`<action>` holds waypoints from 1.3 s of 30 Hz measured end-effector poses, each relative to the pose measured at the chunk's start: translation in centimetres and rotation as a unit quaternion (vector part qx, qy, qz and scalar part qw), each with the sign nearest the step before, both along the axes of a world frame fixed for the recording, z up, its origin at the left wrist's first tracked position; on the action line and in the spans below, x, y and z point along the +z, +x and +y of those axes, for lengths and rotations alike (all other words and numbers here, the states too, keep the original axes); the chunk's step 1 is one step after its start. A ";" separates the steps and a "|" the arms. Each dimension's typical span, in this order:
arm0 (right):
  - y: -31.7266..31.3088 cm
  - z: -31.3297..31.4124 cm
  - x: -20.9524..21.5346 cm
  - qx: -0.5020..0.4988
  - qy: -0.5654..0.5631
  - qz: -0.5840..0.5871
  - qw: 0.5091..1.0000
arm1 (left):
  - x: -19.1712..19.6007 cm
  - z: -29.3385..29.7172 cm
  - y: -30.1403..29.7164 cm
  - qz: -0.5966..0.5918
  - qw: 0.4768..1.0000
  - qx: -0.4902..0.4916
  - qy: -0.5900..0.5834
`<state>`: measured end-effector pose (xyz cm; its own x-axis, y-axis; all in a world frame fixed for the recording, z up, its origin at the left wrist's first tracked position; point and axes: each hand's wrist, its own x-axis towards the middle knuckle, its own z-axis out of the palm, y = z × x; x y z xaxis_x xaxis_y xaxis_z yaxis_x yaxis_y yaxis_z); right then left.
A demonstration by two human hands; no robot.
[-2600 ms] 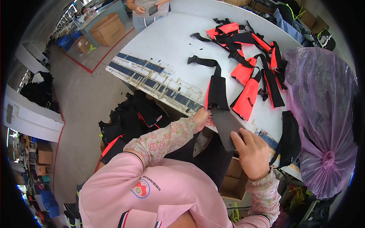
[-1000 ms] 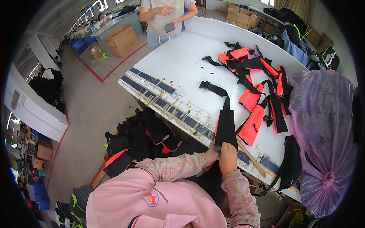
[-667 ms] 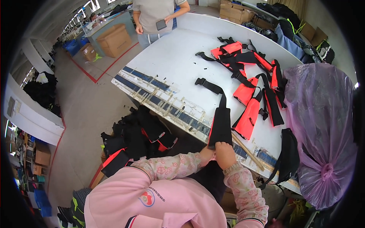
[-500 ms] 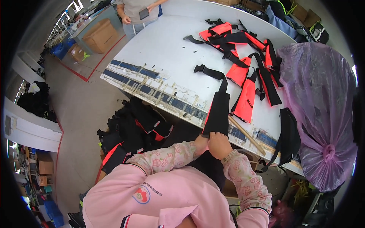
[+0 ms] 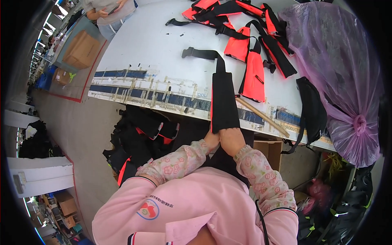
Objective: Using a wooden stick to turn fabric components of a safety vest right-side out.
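A black waist belt pouch (image 5: 224, 102) with a coral edge lies over the table's near edge, its flat panel reaching toward me. From its far end a black strap with a buckle (image 5: 188, 52) stretches left on the tabletop. My right hand (image 5: 231, 141) is at the pouch's near end, its fingers tucked under or inside it and hidden. Close against it, my left hand (image 5: 211, 139) holds the near left corner, with most of its fingers out of sight. Just beyond, to the right, lies a coral pouch (image 5: 254, 77) with a black zip pull.
More coral-and-black belt pouches (image 5: 232, 12) are heaped at the back of the white table (image 5: 143, 49). A wooden stick (image 5: 265, 116), a black bag (image 5: 312, 110) and a purple plastic sack (image 5: 335, 61) are to the right. Black pieces (image 5: 139, 126) pile up below left. A person (image 5: 110, 16) stands across the table.
The view has shifted, so the table sits higher in the picture. The right hand's fingers, earlier visible over the pouch's near end, are now hidden under or inside it.
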<state>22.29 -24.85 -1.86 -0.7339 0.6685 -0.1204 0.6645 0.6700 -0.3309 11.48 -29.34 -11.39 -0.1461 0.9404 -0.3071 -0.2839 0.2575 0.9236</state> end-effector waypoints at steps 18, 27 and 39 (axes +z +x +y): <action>-5.8 -0.4 0.2 0.005 0.059 0.008 0.998 | -9.9 -2.3 -4.5 0.107 0.989 -0.093 0.038; -3.1 0.5 -0.9 -0.029 0.020 0.011 0.999 | 0.9 0.2 -1.4 -0.195 0.980 0.024 -0.031; -4.5 4.8 -4.7 -0.005 -0.261 -0.192 0.946 | 1.4 -0.5 -1.8 0.110 0.992 -0.063 0.013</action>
<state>17.78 -20.03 -6.61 -0.5620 0.4510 -0.6934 0.8091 0.4738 -0.3476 9.65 -29.88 -9.99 -0.0882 0.9626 -0.2563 -0.0417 0.2535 0.9664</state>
